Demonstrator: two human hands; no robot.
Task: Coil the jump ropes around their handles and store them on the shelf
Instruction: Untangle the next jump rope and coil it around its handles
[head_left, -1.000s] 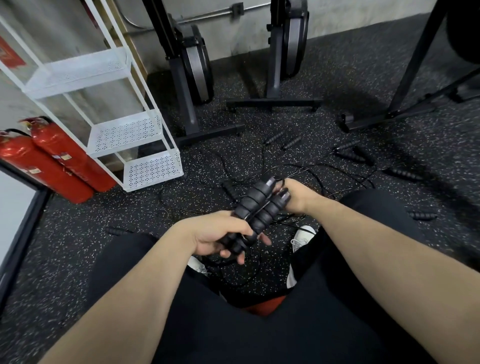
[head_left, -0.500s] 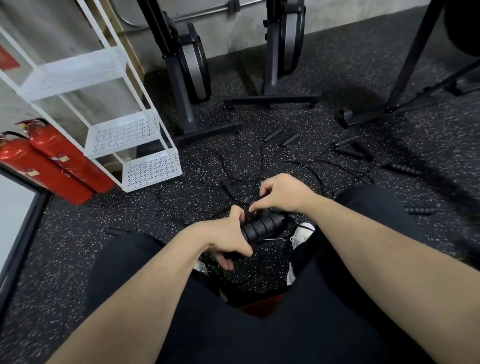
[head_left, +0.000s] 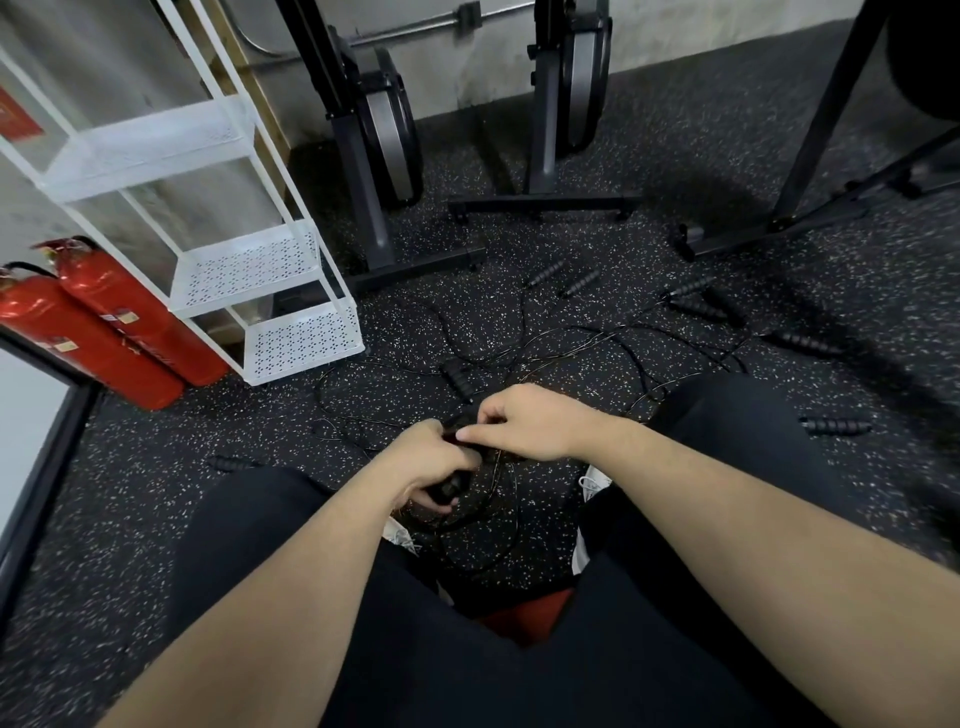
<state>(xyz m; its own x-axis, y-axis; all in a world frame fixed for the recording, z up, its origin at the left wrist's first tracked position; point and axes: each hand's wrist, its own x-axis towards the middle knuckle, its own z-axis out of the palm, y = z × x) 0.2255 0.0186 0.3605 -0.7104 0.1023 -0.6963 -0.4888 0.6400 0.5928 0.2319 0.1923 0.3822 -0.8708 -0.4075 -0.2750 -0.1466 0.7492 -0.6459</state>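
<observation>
Speckled black rubber floor (head_left: 156, 519); white shelf (head_left: 291, 332) far left, beside red extinguishers (head_left: 119, 332). Left hand (head_left: 431, 462) grips black handles (head_left: 451, 486); right hand (head_left: 524, 421) pinches thin rope (head_left: 498, 499).

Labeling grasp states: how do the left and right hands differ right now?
1. Left hand wraps round the black handles; right hand pinches at something thin just above them, probably the cord, though it is too fine to confirm.
2. Left hand sits nearer the body; right hand farther out.
Both are bare and meet over the floor, between the knees.
</observation>
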